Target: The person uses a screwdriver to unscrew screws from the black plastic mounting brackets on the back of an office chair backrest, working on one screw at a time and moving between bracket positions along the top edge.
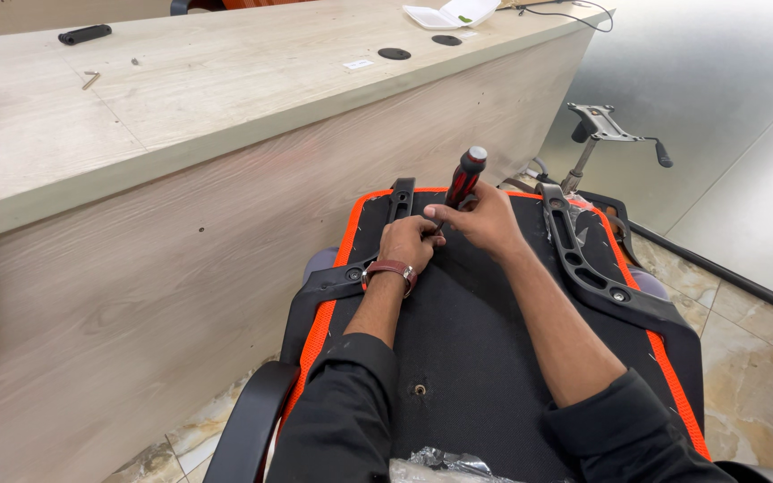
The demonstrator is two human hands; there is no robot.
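Two hands are meeting over the upturned underside of an office chair seat [476,331], black fabric edged in orange. The right hand [485,217] is grasping a screwdriver [463,182] with a red-and-black handle, its grip clenched around the lower handle while the tool is standing nearly upright, tilting slightly right. The left hand [409,241], wearing a brown-strapped wristwatch [390,271], is curling its fingers at the screwdriver's tip, touching the seat; whether it is pinching anything small there cannot be told. Black armrest brackets are lying along the seat's left [333,286] and right [588,264] sides. A crumpled clear plastic wrap [445,465] is sitting at the near edge. Beyond, a chair mechanism with levers [606,130] is standing on the tiled floor [744,358]. The wooden table [181,98] alongside is carrying a white open tray [451,14] holding a small green scrap, a black handle [84,34] and loose screws [90,80].
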